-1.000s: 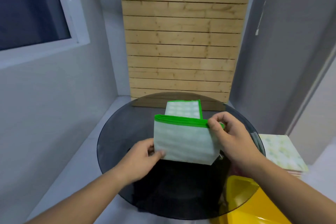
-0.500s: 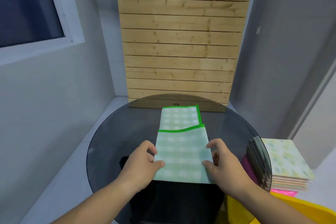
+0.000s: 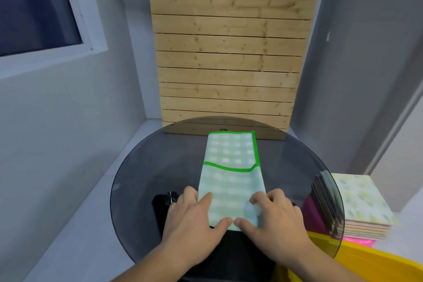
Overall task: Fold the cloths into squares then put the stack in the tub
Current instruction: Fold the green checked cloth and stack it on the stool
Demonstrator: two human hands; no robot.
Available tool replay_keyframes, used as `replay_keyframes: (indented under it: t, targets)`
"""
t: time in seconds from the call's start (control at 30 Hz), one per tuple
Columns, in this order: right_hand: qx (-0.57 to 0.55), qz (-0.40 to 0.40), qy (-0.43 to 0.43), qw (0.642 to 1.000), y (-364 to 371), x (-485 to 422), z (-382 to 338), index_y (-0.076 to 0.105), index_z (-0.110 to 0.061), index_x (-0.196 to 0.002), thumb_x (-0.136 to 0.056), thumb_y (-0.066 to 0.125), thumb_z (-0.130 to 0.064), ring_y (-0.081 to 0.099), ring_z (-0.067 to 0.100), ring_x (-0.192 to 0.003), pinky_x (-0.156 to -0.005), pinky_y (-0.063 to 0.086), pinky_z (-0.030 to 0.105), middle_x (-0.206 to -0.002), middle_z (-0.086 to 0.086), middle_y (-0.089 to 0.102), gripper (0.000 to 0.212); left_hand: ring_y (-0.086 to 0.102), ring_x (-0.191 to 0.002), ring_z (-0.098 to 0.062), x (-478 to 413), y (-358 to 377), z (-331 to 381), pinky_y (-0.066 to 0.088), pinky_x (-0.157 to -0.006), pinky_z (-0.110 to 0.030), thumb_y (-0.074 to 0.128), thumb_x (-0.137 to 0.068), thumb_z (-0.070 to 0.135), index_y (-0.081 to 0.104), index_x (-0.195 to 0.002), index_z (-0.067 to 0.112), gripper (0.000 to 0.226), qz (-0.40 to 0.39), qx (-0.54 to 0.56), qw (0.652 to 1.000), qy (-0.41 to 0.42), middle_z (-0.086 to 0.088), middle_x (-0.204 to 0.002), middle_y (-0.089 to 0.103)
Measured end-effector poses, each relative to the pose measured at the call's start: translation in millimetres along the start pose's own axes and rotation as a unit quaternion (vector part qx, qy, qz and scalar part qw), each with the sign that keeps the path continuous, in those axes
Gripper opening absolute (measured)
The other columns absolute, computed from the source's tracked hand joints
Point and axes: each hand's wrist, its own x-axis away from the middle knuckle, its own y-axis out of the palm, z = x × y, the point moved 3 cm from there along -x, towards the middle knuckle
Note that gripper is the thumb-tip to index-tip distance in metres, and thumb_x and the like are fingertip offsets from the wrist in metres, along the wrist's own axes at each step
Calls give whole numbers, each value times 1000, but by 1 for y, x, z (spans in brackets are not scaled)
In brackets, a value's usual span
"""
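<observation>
Bare forearms — the left hand (image 3: 192,217) and right hand (image 3: 278,216) bare too.

cloth (image 3: 231,181): we lowered it from mid-air flat onto the desk (image 3: 155,167) | right hand (image 3: 277,217): we left the green hem and dropped to the near edge | left hand (image 3: 192,217): we slid inward until our thumbs met, fingers (image 3: 205,198) pressing the cloth
</observation>
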Motion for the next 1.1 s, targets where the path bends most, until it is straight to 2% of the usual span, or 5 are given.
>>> replay_keyframes:
  t: [0.17, 0.7, 0.8, 0.93, 1.1]
  targets:
    - [32, 11, 13, 999, 4, 9, 8, 38, -50, -127, -62, 15, -92, 26, 19, -135, -106, 24, 38, -140, -7, 31, 81, 19, -128, -13, -2, 7, -14, 16, -106, -32, 28, -86, 84, 28, -148, 49, 70, 10, -53, 998, 11, 11, -130, 22]
    - [29, -184, -32, 982, -6, 3, 53, -5, -61, -145, -96, 25, -65, -26, 23, -147, -118, -10, 46, -161, -4, -24, 57, 14, -137, -13, -23, -3, -59, 10, -111, -30, 44, -89, 76, 24, -148, 63, 64, -94, -27, 994, 42, 17, -144, 19]
    - [13, -184, -37, 982, -10, 2, 57, 2, -61, -145, -94, 32, -68, -21, 22, -149, -118, -7, 48, -163, -7, -18, 60, 10, -144, -16, -21, -3, -59, 9, -119, -32, 46, -88, 77, 25, -151, 57, 70, -82, -19, 994, 67, 15, -154, 16]
    - [-75, -94, -85, 989, -23, 1, 48, 35, -52, -141, -83, 53, -71, -4, 15, -150, -120, 9, 49, -163, -12, 4, 64, -27, -148, 1, -15, -1, -41, -8, -121, -26, 44, -92, 74, 14, -160, 42, 81, -96, -5, 976, 193, 19, -166, -17]
    - [-103, -51, -223, 968, -21, -2, 23, 55, -38, -130, -72, 70, -66, 9, -1, -146, -113, 9, 12, -154, -18, 28, 66, -12, -151, 3, -15, 6, -32, -2, -123, -23, 46, -87, 79, 9, -160, 41, 90, -129, -1, 969, 212, 20, -167, -3]
